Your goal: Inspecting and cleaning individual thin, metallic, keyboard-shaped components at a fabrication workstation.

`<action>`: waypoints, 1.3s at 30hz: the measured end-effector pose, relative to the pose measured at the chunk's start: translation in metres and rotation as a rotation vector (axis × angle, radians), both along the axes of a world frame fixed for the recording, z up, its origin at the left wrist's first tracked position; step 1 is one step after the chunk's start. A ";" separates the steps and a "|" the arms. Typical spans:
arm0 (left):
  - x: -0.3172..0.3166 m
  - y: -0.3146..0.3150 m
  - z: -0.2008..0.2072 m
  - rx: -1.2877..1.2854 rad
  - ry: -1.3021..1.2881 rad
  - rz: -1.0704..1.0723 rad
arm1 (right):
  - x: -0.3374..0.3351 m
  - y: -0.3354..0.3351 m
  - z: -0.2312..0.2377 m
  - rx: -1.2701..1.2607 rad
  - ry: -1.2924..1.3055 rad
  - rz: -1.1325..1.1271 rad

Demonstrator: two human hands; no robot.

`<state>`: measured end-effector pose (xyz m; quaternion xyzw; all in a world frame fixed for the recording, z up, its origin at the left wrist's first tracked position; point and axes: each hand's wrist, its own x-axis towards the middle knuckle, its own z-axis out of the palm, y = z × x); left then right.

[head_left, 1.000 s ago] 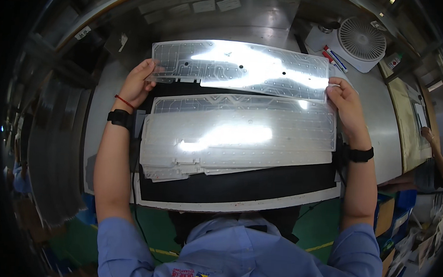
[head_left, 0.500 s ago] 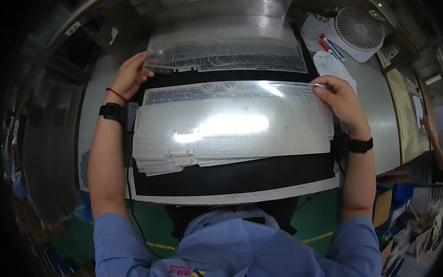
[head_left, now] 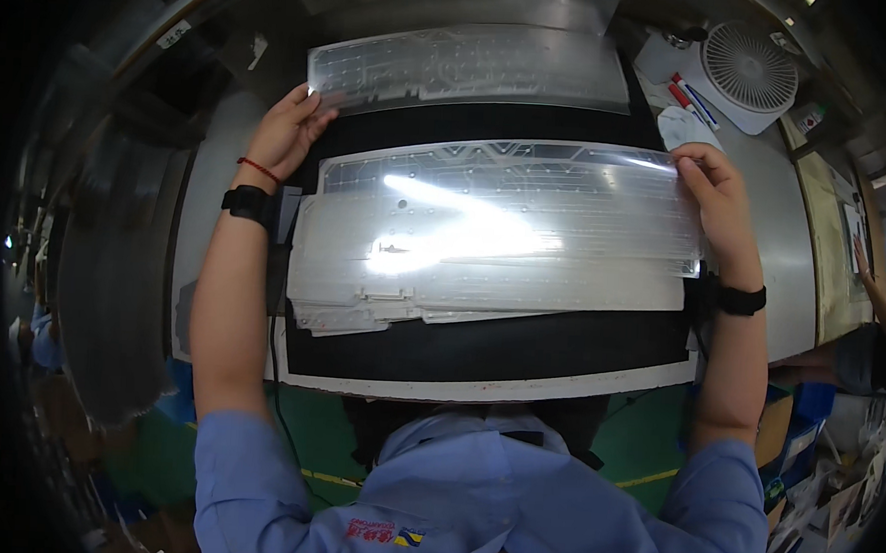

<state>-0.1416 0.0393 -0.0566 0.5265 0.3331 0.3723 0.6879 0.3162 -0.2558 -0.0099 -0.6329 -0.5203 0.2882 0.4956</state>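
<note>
My left hand (head_left: pixel 294 134) pinches the near left corner of a clear plastic sheet with printed circuit lines (head_left: pixel 474 66) at the far side of the black mat (head_left: pixel 499 348). Nearer to me lies a stack of similar translucent circuit sheets (head_left: pixel 522 293), its left edges uneven. My right hand (head_left: pixel 713 196) grips the far right corner of the top circuit sheet (head_left: pixel 607 200) between thumb and fingers. That sheet sits slightly askew, reaching past the stack's right side. Bright glare hides part of its middle.
A white fan (head_left: pixel 748 74) stands at the far right beside red and blue markers (head_left: pixel 695 101) and a crumpled white cloth (head_left: pixel 679 129). Black cables hang by the table's front edge. Another person's arm (head_left: pixel 875 284) shows at the far right, beside blue bins (head_left: pixel 814 401).
The top sheet of the near stack has shifted right and away from me with my right hand. My left hand still holds the far sheet, which looks tilted differently. The whole view has shifted slightly.
</note>
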 end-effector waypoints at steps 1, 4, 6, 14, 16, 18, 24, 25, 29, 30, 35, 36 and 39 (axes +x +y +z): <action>0.011 -0.007 0.004 -0.020 -0.038 0.060 | 0.001 0.000 -0.001 0.001 0.004 -0.021; 0.010 -0.013 0.006 -0.033 -0.098 0.094 | -0.003 0.002 -0.001 0.038 -0.018 -0.078; 0.015 -0.020 0.015 -0.045 -0.053 0.070 | 0.000 0.003 -0.004 0.049 -0.014 -0.085; 0.010 -0.018 0.014 0.118 0.261 -0.327 | 0.009 0.006 -0.009 0.070 0.110 -0.085; 0.010 -0.018 0.013 0.127 0.253 -0.338 | 0.008 0.007 -0.011 0.057 0.118 -0.085; 0.012 -0.017 0.014 0.097 0.226 -0.315 | 0.007 0.007 -0.008 0.025 0.133 -0.092; 0.005 -0.012 0.013 0.056 0.165 -0.144 | 0.000 0.003 0.001 -0.053 0.111 -0.022; 0.006 -0.012 0.012 0.053 0.171 -0.103 | -0.002 0.002 0.003 -0.069 0.139 -0.014; 0.010 -0.014 0.013 0.054 0.208 0.007 | -0.004 0.001 0.003 -0.149 0.167 0.059; 0.011 -0.014 0.012 0.054 0.220 0.020 | -0.004 0.000 0.004 -0.177 0.152 0.086; 0.018 -0.021 0.016 -0.021 0.236 0.031 | -0.007 -0.001 0.005 -0.242 -0.025 0.074; 0.021 -0.024 0.019 -0.052 0.261 0.038 | -0.006 -0.002 0.004 -0.187 -0.009 0.059; 0.016 -0.016 0.013 0.012 0.306 -0.039 | -0.004 -0.002 0.005 -0.066 0.049 0.004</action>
